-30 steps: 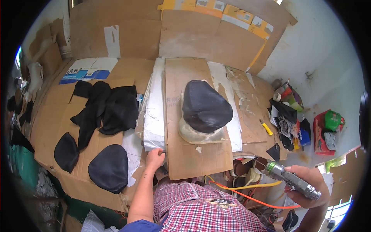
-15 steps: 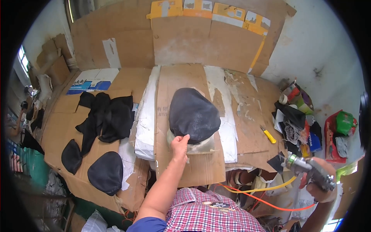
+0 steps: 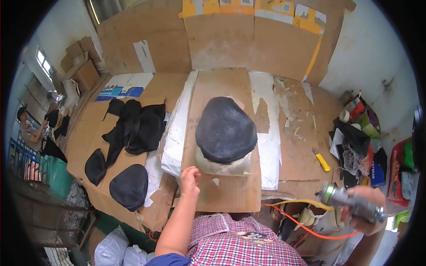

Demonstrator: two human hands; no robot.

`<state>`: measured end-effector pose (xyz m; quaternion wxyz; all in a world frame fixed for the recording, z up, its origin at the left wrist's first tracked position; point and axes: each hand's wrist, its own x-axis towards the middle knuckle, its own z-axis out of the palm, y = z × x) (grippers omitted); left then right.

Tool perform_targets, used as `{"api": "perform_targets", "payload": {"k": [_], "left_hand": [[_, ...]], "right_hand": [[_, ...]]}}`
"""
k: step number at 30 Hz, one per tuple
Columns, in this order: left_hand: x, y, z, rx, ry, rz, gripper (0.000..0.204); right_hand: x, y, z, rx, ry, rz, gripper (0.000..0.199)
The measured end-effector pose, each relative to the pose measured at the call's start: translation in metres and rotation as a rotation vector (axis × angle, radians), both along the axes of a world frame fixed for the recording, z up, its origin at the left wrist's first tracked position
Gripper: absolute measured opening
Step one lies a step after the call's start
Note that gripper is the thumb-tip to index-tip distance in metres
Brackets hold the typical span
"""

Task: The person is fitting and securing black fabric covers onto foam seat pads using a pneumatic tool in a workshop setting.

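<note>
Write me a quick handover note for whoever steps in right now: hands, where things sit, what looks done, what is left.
Left hand: open, resting on the cardboard sheet just in front of the mould.
Right hand: off to the right of the bench, gripping the spray gun, its orange hose trailing back toward the body.
Black cap piece sits over the pale mould at bench centre.
More black pieces lie in a pile to the left.
Done: one piece is on the mould.
Left: the pile looks untouched.

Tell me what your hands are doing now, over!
Left hand open, resting on cardboard sheet. Right hand shut on spray tool. Black cap sits on its pale mould, nothing covering it.
</note>
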<state>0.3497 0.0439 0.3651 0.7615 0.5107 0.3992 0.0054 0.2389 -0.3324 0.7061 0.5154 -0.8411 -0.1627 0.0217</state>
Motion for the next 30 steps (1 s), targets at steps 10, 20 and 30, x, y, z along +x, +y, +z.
{"api": "perform_targets", "payload": {"k": [10, 20, 30], "left_hand": [[0.018, -0.02, 0.022, -0.069, -0.053, -0.152, 0.019], [0.037, -0.032, 0.024, -0.185, -0.05, -0.055, 0.013], [0.04, 0.155, 0.092, -0.728, -0.444, 0.295, 0.009]], "right_hand": [[-0.052, -0.021, 0.012, 0.113, 0.102, -0.299, 0.055], [-0.019, -0.003, -0.02, 0.182, 0.088, -0.308, 0.069], [0.022, 0.068, -0.076, 0.076, 0.193, -0.249, 0.048]]}}
